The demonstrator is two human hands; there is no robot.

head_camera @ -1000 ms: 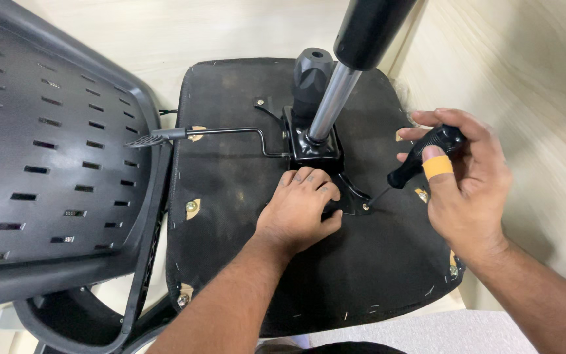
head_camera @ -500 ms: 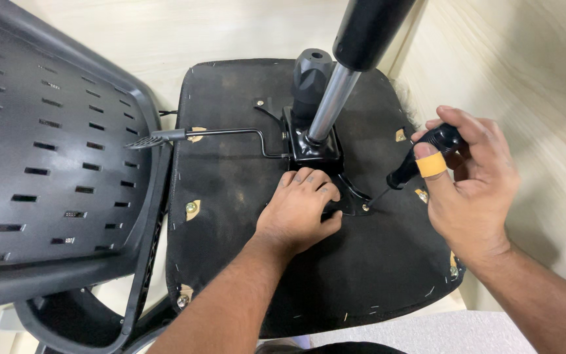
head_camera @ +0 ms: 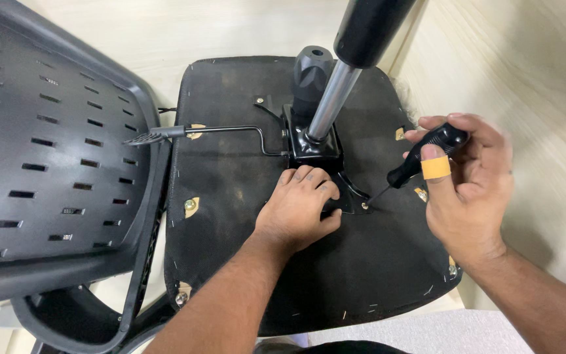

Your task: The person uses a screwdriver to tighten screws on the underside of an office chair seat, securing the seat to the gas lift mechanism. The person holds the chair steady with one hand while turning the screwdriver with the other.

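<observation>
At the centre of the frame one black screwdriver (head_camera: 419, 157) slants down to the left, its thin tip resting on a single screw (head_camera: 365, 206) in the foot of the black metal bracket (head_camera: 325, 164) bolted to the underside of an upturned chair seat (head_camera: 230, 216). The right hand (head_camera: 470, 187), coming in from the lower right of the frame, is curled round the screwdriver's grip with the fingers pressed together about it, the index finger, which wears one tan bandage (head_camera: 435, 168), laid along the handle. The left hand (head_camera: 299, 210), reaching up from the bottom centre, lies palm down on the seat base just left of the screw, its fingers bent and bunched against the bracket's lower edge; it holds nothing, only presses there. From the bracket one chrome column (head_camera: 329, 98) rises toward the top of the frame into a wider black sleeve (head_camera: 371, 26), with a black cylindrical knob (head_camera: 310, 72) just left of it. One thin bent lever rod (head_camera: 224, 131) runs left from the bracket to a ridged paddle tip. Four brass-coloured mounting inserts show on the seat board, two on the left side, two on the right by the right hand. One black perforated backrest (head_camera: 47, 151) fills the left of the frame, and pale wooden flooring (head_camera: 525, 65) shows along the top and right
</observation>
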